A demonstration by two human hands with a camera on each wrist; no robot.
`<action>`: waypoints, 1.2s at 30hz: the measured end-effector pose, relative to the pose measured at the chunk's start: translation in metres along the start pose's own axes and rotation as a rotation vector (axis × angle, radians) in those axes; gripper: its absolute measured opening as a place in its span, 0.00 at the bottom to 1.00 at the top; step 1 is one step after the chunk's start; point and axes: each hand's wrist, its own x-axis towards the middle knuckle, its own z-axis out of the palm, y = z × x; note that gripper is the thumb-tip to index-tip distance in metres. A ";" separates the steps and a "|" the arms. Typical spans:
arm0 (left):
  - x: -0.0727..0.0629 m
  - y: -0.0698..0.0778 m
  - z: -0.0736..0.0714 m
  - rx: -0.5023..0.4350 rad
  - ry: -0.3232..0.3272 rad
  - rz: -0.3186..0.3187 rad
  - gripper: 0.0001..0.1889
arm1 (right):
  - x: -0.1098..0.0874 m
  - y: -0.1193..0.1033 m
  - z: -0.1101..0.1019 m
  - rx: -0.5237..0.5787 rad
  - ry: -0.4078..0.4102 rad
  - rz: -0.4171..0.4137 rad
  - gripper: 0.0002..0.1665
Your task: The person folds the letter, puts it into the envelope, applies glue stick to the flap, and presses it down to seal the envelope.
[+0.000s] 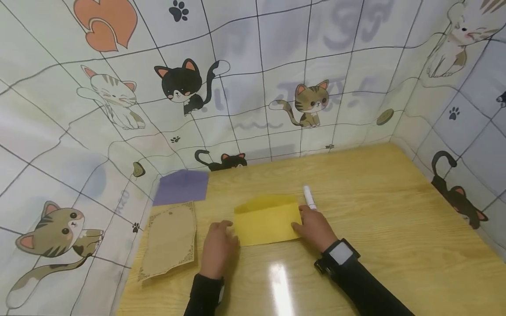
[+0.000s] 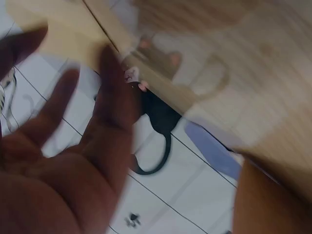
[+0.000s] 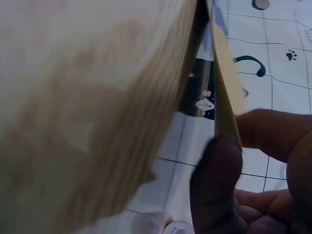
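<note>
From my feed, the right hand [image 1: 316, 229] pinches the right edge of the yellow envelope [image 1: 269, 224] between thumb and finger. The fingers of the left hand [image 1: 217, 250] are loosely bent and apart, right at the envelope's left edge; that wrist view is blurred, so I can't tell whether they touch it. The envelope is between the two hands, over the table [image 1: 363, 197], its flap [image 1: 272, 201] lying up along the far side, not folded down. I'd judge the work with it as partway: it is in hand, but the flap is unclosed, and I can't see whether anything is inside. Just beyond the right hand lies a white stick [image 1: 309, 196], perhaps a marker. Farther left, a brown decorated sheet [image 1: 168, 241] lies untouched, with a purple envelope [image 1: 182, 188] at its far end.
</note>
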 end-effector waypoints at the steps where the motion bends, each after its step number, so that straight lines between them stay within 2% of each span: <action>1: -0.003 0.002 0.004 0.105 0.000 0.079 0.16 | 0.003 0.002 0.005 -0.044 -0.001 -0.011 0.38; 3: -0.010 0.007 0.014 0.256 -0.011 0.233 0.11 | 0.003 -0.005 0.007 -0.105 -0.014 -0.026 0.32; 5: -0.017 0.015 0.022 0.343 -0.038 0.368 0.09 | 0.000 -0.024 -0.002 -0.138 -0.033 -0.014 0.27; 6: -0.021 0.025 0.023 0.377 -0.071 0.398 0.10 | -0.001 -0.034 -0.009 -0.148 -0.032 -0.008 0.25; 8: -0.023 0.034 0.028 0.419 -0.108 0.448 0.12 | 0.000 -0.053 -0.023 -0.174 -0.021 0.013 0.24; 10: -0.018 0.040 0.031 0.442 -0.140 0.443 0.13 | 0.006 -0.064 -0.037 -0.193 0.003 0.056 0.25; 14: -0.001 0.039 0.037 0.445 -0.135 0.435 0.16 | 0.029 -0.049 -0.048 -0.253 0.024 0.098 0.31; 15: 0.004 0.028 0.046 0.449 -0.110 0.452 0.15 | 0.034 -0.043 -0.048 -0.263 0.004 0.104 0.33; 18: 0.009 0.018 0.056 0.474 -0.069 0.465 0.14 | 0.043 -0.025 -0.047 -0.262 -0.099 0.095 0.38; 21: 0.010 0.017 0.058 0.514 -0.051 0.465 0.15 | 0.043 -0.017 -0.047 -0.221 -0.178 0.089 0.40; 22: 0.009 0.027 0.051 0.522 -0.067 0.451 0.15 | 0.042 -0.017 -0.049 -0.216 -0.180 0.089 0.40; 24: 0.013 0.029 0.048 0.506 -0.078 0.450 0.13 | 0.038 -0.020 -0.055 -0.215 -0.150 0.083 0.38; 25: 0.015 0.035 0.042 0.483 -0.102 0.437 0.13 | 0.035 -0.023 -0.059 -0.211 -0.118 0.071 0.37; 26: 0.017 0.037 0.039 0.458 -0.116 0.423 0.09 | 0.032 -0.028 -0.064 -0.203 -0.078 0.055 0.34; 28: 0.019 0.043 0.035 0.401 -0.126 0.386 0.06 | 0.023 -0.039 -0.073 -0.182 0.005 0.015 0.29; 30: 0.016 0.054 0.030 0.332 -0.123 0.339 0.15 | 0.012 -0.053 -0.079 -0.142 0.076 -0.036 0.26; 32: 0.008 0.069 0.027 0.287 -0.081 0.325 0.28 | 0.001 -0.070 -0.079 -0.103 0.120 -0.092 0.23; 33: 0.004 0.077 0.027 0.276 -0.048 0.343 0.32 | -0.005 -0.078 -0.077 -0.093 0.133 -0.119 0.22; 36: -0.006 0.096 0.030 0.298 0.091 0.459 0.34 | -0.020 -0.101 -0.069 -0.076 0.148 -0.203 0.17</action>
